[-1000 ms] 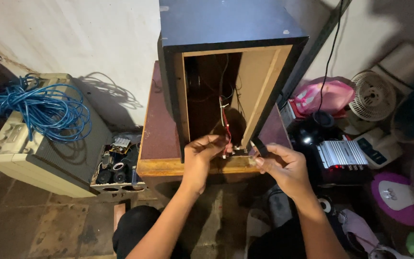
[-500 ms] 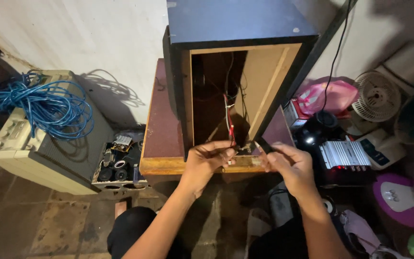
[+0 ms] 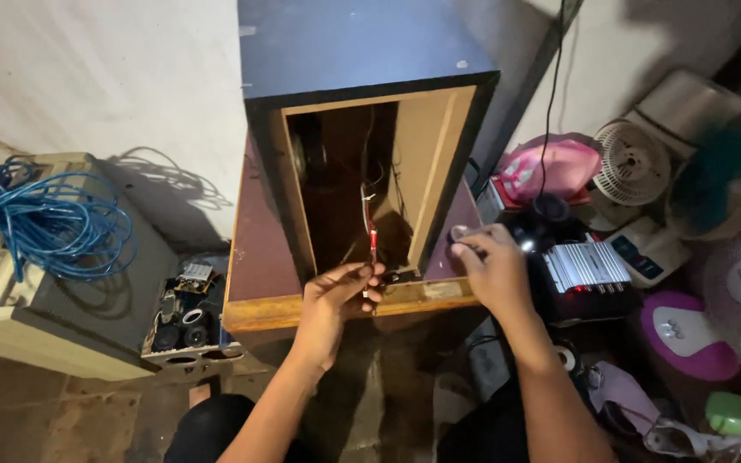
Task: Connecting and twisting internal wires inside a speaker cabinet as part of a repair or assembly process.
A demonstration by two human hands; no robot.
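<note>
Red-sleeved wire pinched shut in left hand fingertips, at 12 o'clock, running upright | right hand at 3 o'clock, curled, grip contents unclear, farther off | wire rises into open wooden cabinet | left nearer.

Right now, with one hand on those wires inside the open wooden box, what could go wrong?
1. The left hand pinches thin wires that run up into the box; a tug might pull a joint loose.
2. The tall box stands on a small table and could tip if leaned on.
3. The right hand works beside crowded gadgets, including a silver finned box, which a careless move might knock.
</note>
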